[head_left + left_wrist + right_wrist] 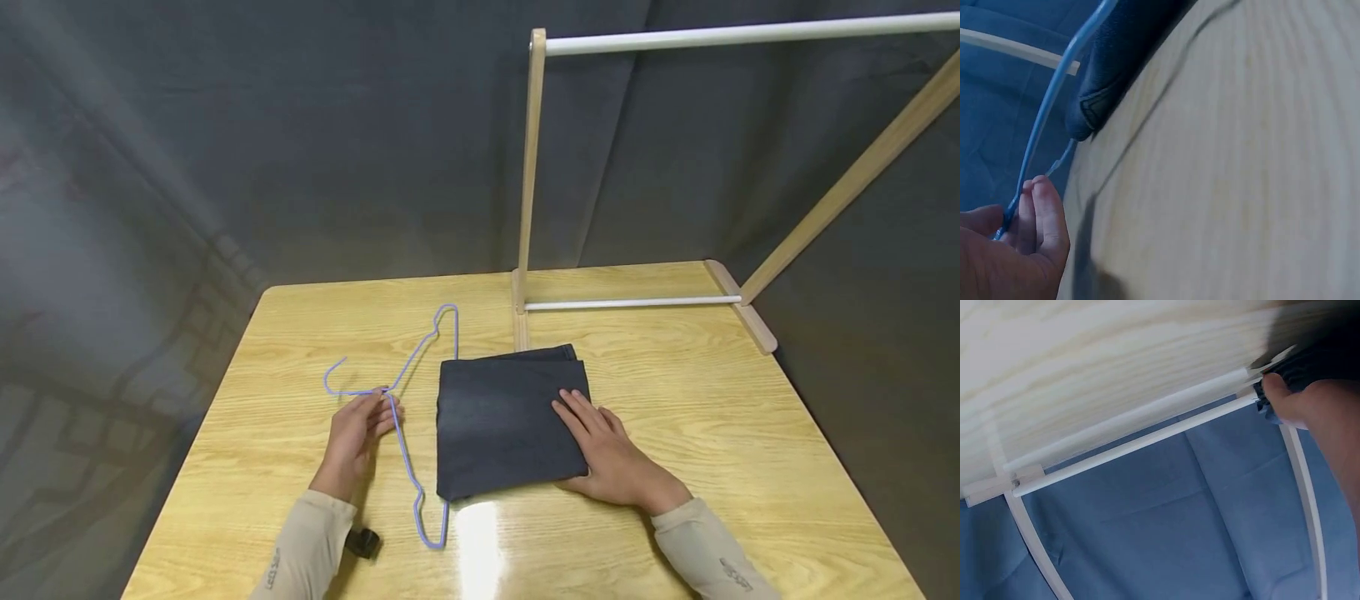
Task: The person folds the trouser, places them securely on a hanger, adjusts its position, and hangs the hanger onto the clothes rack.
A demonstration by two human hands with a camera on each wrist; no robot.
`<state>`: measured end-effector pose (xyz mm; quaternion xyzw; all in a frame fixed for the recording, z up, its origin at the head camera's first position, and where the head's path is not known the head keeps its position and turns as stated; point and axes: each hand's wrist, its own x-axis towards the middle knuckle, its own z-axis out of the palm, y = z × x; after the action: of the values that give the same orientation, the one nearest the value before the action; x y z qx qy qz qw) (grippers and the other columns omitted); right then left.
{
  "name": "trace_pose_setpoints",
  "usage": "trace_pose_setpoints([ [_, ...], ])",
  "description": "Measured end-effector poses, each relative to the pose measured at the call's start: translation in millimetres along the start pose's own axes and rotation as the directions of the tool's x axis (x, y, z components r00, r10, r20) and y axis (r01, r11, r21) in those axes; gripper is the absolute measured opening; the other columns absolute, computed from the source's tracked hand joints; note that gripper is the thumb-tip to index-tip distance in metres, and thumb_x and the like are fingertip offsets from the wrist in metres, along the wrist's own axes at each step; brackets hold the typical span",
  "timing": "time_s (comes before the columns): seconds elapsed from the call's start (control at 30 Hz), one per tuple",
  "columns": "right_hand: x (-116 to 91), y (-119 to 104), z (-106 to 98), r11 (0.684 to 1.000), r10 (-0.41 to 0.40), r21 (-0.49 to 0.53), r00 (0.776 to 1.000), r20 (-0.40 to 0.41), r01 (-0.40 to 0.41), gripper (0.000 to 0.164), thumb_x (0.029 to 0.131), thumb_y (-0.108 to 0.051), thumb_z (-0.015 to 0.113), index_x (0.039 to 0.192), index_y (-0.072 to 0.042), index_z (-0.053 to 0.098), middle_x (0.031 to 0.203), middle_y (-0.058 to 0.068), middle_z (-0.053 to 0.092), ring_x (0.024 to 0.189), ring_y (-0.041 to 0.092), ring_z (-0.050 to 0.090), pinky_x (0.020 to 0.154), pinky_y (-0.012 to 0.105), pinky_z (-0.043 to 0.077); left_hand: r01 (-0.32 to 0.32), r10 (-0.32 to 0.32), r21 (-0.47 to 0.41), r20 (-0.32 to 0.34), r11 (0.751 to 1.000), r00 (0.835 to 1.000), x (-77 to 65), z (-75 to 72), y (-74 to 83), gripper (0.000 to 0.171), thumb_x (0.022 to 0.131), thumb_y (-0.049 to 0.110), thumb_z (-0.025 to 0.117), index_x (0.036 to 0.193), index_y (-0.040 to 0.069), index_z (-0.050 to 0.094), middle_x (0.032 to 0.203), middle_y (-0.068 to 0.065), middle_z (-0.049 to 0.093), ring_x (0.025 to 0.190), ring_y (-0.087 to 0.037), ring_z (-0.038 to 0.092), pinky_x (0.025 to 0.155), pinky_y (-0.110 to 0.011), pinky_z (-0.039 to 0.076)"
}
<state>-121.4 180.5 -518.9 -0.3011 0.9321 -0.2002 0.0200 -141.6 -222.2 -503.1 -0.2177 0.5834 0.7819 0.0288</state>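
Observation:
A blue-purple wire hanger (408,464) lies on its side over the table, its hook (327,379) pointing left. My left hand (352,437) pinches it at the neck between thumb and fingers, which also shows in the left wrist view. Folded dark cloth, perhaps trousers, forms a flat rectangle (506,429) right of the hanger neck. Its left edge covers the middle of the hanger's bottom bar, whose two ends stick out. On the cloth's right side rests my right hand (618,458), fingers extended over the top and thumb near the lower edge.
Behind the cloth stands a rack with wooden uprights (531,167) and a white top rail (750,33). A lower white bar (637,303) joins its feet. A black device (363,543) sits by the left wrist. Grey curtain (375,150) surrounds the wooden table (285,350).

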Motion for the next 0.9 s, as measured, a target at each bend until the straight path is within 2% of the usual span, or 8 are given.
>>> trace_pose_setpoints([
  [0.13,1,-2,1,1.000,0.012,-0.007,1.000,-0.026,-0.012,0.112,0.077,-0.076,0.065,0.160,-0.018,0.019,0.168,0.007,0.014,0.155,0.030,0.015,0.116,0.058,0.017,-0.045,0.045,0.025,0.012,0.999,0.999,-4.0,5.6,12.4,0.032,0.100,0.021,0.061,0.119,-0.003,0.066,0.088,-0.007,0.077,0.085,-0.020,0.075,0.080,-0.030,0.061],
  [0.23,2,-4,3,1.000,0.005,-0.030,0.998,-0.066,-0.007,0.104,0.080,-0.074,0.063,0.159,-0.020,0.023,0.167,0.006,0.018,0.154,0.028,0.017,0.114,0.056,0.018,-0.096,0.093,0.082,0.039,0.992,0.995,-9.2,14.1,23.8,0.036,0.099,0.021,0.063,0.121,-0.006,0.066,0.087,-0.007,0.077,0.083,-0.023,0.076,0.078,-0.033,0.062],
  [0.37,4,-9,8,0.992,-0.046,-0.127,0.987,-0.156,0.026,0.088,0.084,-0.069,0.062,0.155,-0.022,0.036,0.165,0.005,0.025,0.152,0.028,0.023,0.109,0.056,0.025,-0.170,0.149,0.223,0.106,0.960,0.983,-16.8,29.8,37.9,0.040,0.099,0.022,0.063,0.121,-0.010,0.065,0.093,0.000,0.075,0.073,-0.019,0.074,0.075,-0.036,0.062],
  [0.47,8,-19,10,0.981,-0.104,-0.188,0.962,-0.251,0.057,0.075,0.086,-0.065,0.061,0.147,-0.023,0.048,0.160,0.004,0.036,0.147,0.026,0.031,0.103,0.054,0.031,-0.221,0.177,0.313,0.164,0.924,0.971,-20.8,41.6,45.5,0.037,0.100,0.021,0.062,0.121,-0.009,0.066,0.098,0.000,0.073,0.068,-0.014,0.071,0.075,-0.037,0.062],
  [0.6,19,-39,14,0.972,-0.172,-0.212,0.910,-0.376,0.097,0.058,0.091,-0.056,0.061,0.135,-0.019,0.060,0.146,0.003,0.053,0.138,0.024,0.044,0.099,0.048,0.036,-0.257,0.185,0.382,0.215,0.888,0.959,-23.3,54.6,50.9,0.031,0.099,0.020,0.063,0.120,-0.003,0.069,0.098,-0.014,0.073,0.069,-0.015,0.069,0.076,-0.041,0.062],
  [0.7,30,-54,20,0.961,-0.213,-0.253,0.882,-0.420,0.112,0.051,0.097,-0.056,0.053,0.128,-0.017,0.065,0.136,0.003,0.061,0.130,0.023,0.052,0.098,0.045,0.040,-0.321,0.215,0.483,0.262,0.814,0.941,-25.2,63.7,52.8,0.029,0.099,0.024,0.064,0.118,0.004,0.073,0.100,-0.020,0.073,0.074,-0.016,0.071,0.077,-0.039,0.062],
  [0.83,43,-72,26,0.958,-0.246,-0.249,0.863,-0.442,0.145,0.051,0.101,-0.057,0.045,0.124,-0.016,0.066,0.128,0.002,0.065,0.124,0.021,0.057,0.097,0.042,0.044,-0.452,0.292,0.610,0.349,0.651,0.891,-28.0,74.1,53.9,0.027,0.098,0.028,0.065,0.116,0.010,0.075,0.102,-0.015,0.077,0.083,-0.022,0.074,0.078,-0.037,0.061],
  [0.9,49,-81,27,0.964,-0.253,-0.192,0.850,-0.461,0.183,0.048,0.100,-0.053,0.050,0.123,-0.014,0.067,0.126,0.001,0.067,0.122,0.021,0.059,0.098,0.041,0.045,-0.493,0.317,0.640,0.378,0.590,0.870,-29.2,77.9,54.1,0.027,0.098,0.030,0.065,0.115,0.012,0.076,0.101,-0.011,0.078,0.088,-0.023,0.075,0.081,-0.038,0.060],
])
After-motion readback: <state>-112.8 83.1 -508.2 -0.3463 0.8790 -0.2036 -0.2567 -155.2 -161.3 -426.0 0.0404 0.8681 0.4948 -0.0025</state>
